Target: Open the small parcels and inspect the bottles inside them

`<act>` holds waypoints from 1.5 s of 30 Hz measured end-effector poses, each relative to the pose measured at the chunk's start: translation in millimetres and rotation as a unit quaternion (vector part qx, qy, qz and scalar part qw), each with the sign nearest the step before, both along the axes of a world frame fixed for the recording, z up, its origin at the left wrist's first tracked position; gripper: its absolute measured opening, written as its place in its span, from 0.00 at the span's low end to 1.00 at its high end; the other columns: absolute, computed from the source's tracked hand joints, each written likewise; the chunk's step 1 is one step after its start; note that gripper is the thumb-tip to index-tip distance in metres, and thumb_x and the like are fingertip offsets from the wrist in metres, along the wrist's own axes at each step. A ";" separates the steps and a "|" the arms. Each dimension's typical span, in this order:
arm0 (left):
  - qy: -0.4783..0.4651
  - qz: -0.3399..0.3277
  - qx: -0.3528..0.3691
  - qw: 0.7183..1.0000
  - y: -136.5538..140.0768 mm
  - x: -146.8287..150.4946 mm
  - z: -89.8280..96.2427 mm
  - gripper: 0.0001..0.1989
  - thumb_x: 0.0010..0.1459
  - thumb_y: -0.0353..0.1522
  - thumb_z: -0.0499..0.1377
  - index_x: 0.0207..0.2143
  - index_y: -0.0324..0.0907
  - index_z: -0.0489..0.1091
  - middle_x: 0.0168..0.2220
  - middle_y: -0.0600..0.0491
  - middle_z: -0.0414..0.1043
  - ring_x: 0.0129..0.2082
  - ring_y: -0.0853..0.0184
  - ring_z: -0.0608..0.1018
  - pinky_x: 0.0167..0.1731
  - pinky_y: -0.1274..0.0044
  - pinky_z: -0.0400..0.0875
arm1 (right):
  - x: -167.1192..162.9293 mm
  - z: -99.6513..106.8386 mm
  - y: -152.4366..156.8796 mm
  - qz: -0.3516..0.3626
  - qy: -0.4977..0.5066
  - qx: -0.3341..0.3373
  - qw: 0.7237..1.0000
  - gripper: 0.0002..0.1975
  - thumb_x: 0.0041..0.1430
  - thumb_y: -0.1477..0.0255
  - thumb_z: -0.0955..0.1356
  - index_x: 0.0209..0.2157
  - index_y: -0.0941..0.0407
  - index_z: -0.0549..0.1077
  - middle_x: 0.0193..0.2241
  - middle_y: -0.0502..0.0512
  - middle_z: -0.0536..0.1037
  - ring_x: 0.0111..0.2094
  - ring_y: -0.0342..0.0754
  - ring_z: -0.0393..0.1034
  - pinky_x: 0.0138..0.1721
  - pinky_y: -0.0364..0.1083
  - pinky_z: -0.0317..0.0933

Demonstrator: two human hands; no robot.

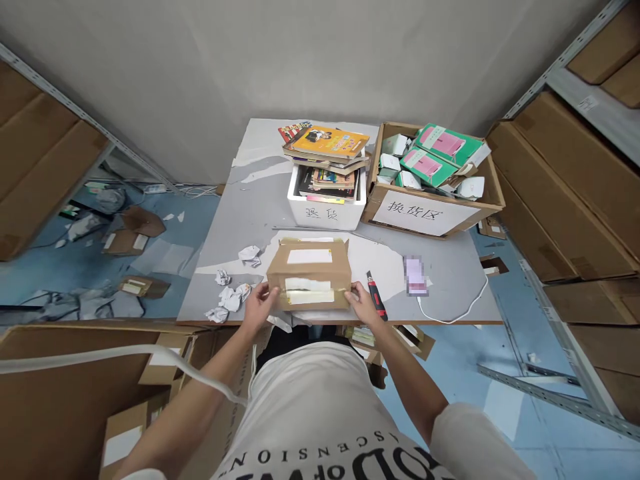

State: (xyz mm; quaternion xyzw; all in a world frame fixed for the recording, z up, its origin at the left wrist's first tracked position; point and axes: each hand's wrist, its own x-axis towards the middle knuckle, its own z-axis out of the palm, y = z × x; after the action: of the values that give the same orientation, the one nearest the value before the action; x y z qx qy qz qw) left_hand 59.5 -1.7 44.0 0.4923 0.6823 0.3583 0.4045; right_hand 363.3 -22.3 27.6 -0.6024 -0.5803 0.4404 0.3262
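Observation:
A brown cardboard box (310,267) with white labels and tape on it sits at the near edge of the grey table, tilted a little towards me. My left hand (260,305) grips its lower left corner, thumb on the near face. At the lower right corner, my right hand (363,303) holds it the same way. Just right of that hand lies a red and black utility knife (377,299), its blade end pointing away from me. Several crumpled paper balls (231,298) are scattered left of the box.
Behind stand a white bin (325,213) stacked with books and a carton (377,207) of green and white boxes. A phone (415,275) on a white cable lies at right. Shelves of cartons (565,200) flank the table. An open carton (65,373) is at lower left.

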 end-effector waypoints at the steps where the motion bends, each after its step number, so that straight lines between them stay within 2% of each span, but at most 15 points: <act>1: 0.042 0.017 0.003 0.999 5.9 2.1 10.5 0.28 0.50 0.51 0.55 0.40 0.36 0.71 0.40 0.43 0.76 0.39 0.58 0.76 0.39 0.71 0.70 | -0.5 10.9 5.7 -0.005 -0.034 -0.005 0.999 0.13 0.60 0.60 0.60 0.40 0.55 0.66 0.42 0.58 0.77 0.44 0.50 0.71 0.45 0.48 0.63; 4: 0.139 0.021 -0.016 0.990 21.1 6.0 27.8 0.25 0.53 0.51 0.52 0.32 0.37 0.73 0.32 0.47 0.76 0.34 0.61 0.75 0.35 0.74 0.66 | -5.6 32.5 19.3 -0.017 -0.169 -0.041 0.985 0.16 0.62 0.57 0.58 0.35 0.54 0.66 0.34 0.57 0.77 0.36 0.52 0.72 0.37 0.46 0.61; 10: 0.216 -0.016 -0.058 0.975 38.8 3.0 20.4 0.25 0.55 0.51 0.50 0.29 0.39 0.74 0.27 0.48 0.75 0.30 0.61 0.74 0.29 0.76 0.61 | -22.5 38.0 28.9 0.011 -0.267 -0.083 0.960 0.19 0.65 0.58 0.55 0.40 0.56 0.68 0.35 0.61 0.78 0.37 0.55 0.72 0.36 0.46 0.58; 16: 0.252 -0.041 -0.077 0.964 57.1 -3.8 26.0 0.27 0.54 0.53 0.49 0.23 0.40 0.72 0.23 0.48 0.72 0.26 0.61 0.72 0.26 0.76 0.58 | -23.9 49.5 41.3 0.028 -0.275 -0.091 0.957 0.22 0.65 0.57 0.55 0.38 0.57 0.72 0.33 0.63 0.78 0.37 0.55 0.73 0.36 0.47 0.58; 23: 0.259 -0.066 -0.149 0.952 75.9 -2.1 18.3 0.28 0.53 0.53 0.49 0.22 0.39 0.72 0.25 0.44 0.74 0.28 0.58 0.74 0.27 0.74 0.60 | -22.6 51.2 68.4 0.054 -0.291 -0.143 0.944 0.25 0.65 0.59 0.54 0.39 0.61 0.75 0.40 0.70 0.77 0.43 0.59 0.72 0.42 0.50 0.59; 29: 0.285 -0.055 -0.169 0.942 87.8 5.5 12.3 0.33 0.56 0.54 0.44 0.29 0.36 0.75 0.31 0.39 0.76 0.37 0.51 0.76 0.34 0.70 0.65 | -21.3 46.1 90.9 0.050 -0.306 -0.176 0.934 0.28 0.65 0.58 0.53 0.42 0.63 0.75 0.43 0.71 0.76 0.47 0.60 0.70 0.45 0.51 0.59; 31: 0.313 -0.038 -0.131 0.940 78.5 17.4 13.8 0.33 0.56 0.54 0.46 0.39 0.34 0.73 0.40 0.36 0.75 0.44 0.47 0.74 0.40 0.66 0.66 | -21.8 44.0 92.1 0.052 -0.310 -0.186 0.931 0.29 0.65 0.56 0.53 0.42 0.62 0.74 0.43 0.70 0.76 0.47 0.59 0.70 0.45 0.50 0.59; 33: 0.357 -0.026 -0.021 0.934 63.3 31.8 15.2 0.37 0.53 0.55 0.53 0.51 0.33 0.67 0.52 0.33 0.67 0.54 0.44 0.67 0.48 0.60 0.62 | -23.5 42.1 91.3 0.052 -0.316 -0.189 0.928 0.29 0.64 0.55 0.52 0.41 0.61 0.74 0.42 0.68 0.77 0.46 0.59 0.70 0.45 0.50 0.59; 34: 0.374 -0.046 0.051 0.925 55.3 38.5 15.1 0.38 0.51 0.54 0.56 0.54 0.34 0.64 0.56 0.33 0.62 0.57 0.43 0.63 0.52 0.58 0.59 | -24.5 41.0 90.6 0.049 -0.320 -0.187 0.928 0.29 0.64 0.55 0.52 0.41 0.61 0.74 0.42 0.67 0.77 0.46 0.58 0.70 0.45 0.50 0.59; 35: 0.376 -0.099 0.113 0.914 48.1 44.1 14.3 0.36 0.52 0.52 0.57 0.54 0.36 0.64 0.58 0.34 0.60 0.58 0.45 0.61 0.53 0.58 0.57 | -25.0 39.7 89.6 0.045 -0.323 -0.184 0.927 0.29 0.65 0.54 0.52 0.40 0.61 0.74 0.41 0.67 0.77 0.46 0.58 0.70 0.45 0.50 0.59; 37: 0.358 -0.225 0.198 0.884 38.5 50.8 10.1 0.25 0.56 0.47 0.57 0.50 0.41 0.68 0.54 0.40 0.65 0.56 0.50 0.65 0.53 0.61 0.60 | -22.6 35.5 86.3 0.042 -0.316 -0.172 0.932 0.29 0.64 0.54 0.52 0.40 0.60 0.73 0.41 0.65 0.78 0.45 0.57 0.70 0.45 0.49 0.59; 39: 0.339 -0.301 0.238 0.859 35.9 51.4 3.7 0.16 0.59 0.43 0.55 0.44 0.44 0.71 0.47 0.44 0.71 0.50 0.56 0.70 0.49 0.65 0.64 | -13.2 27.9 79.3 0.040 -0.285 -0.153 0.945 0.29 0.65 0.54 0.51 0.42 0.57 0.72 0.40 0.62 0.78 0.45 0.55 0.70 0.44 0.47 0.59; 42: 0.340 -0.303 0.273 0.847 38.3 46.3 -5.9 0.14 0.60 0.42 0.55 0.42 0.44 0.71 0.43 0.46 0.72 0.46 0.58 0.71 0.45 0.66 0.66 | 12.5 8.1 58.2 -0.022 -0.287 -0.130 0.949 0.24 0.67 0.59 0.51 0.47 0.56 0.69 0.44 0.59 0.76 0.47 0.51 0.69 0.46 0.46 0.59; 44: 0.343 -0.298 0.287 0.843 39.2 43.6 -10.5 0.13 0.59 0.41 0.56 0.42 0.44 0.71 0.43 0.46 0.73 0.45 0.58 0.71 0.45 0.67 0.66 | 30.9 -8.3 39.0 -0.087 -0.355 -0.147 0.919 0.19 0.65 0.62 0.57 0.51 0.57 0.65 0.50 0.62 0.71 0.52 0.53 0.64 0.49 0.47 0.58; 45: 0.345 -0.295 0.292 0.842 39.0 43.1 -12.0 0.13 0.59 0.41 0.56 0.42 0.44 0.71 0.43 0.47 0.73 0.45 0.58 0.71 0.45 0.67 0.66 | 38.4 -16.3 29.4 -0.106 -0.387 -0.168 0.900 0.21 0.62 0.64 0.61 0.53 0.58 0.63 0.52 0.64 0.68 0.55 0.55 0.61 0.50 0.49 0.58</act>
State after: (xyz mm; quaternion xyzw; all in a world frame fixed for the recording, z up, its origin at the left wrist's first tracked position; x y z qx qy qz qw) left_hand 102.6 37.3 32.0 0.8577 0.4640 0.2110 0.0671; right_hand 401.6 7.0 11.3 -0.8294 -0.5106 0.2263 0.0148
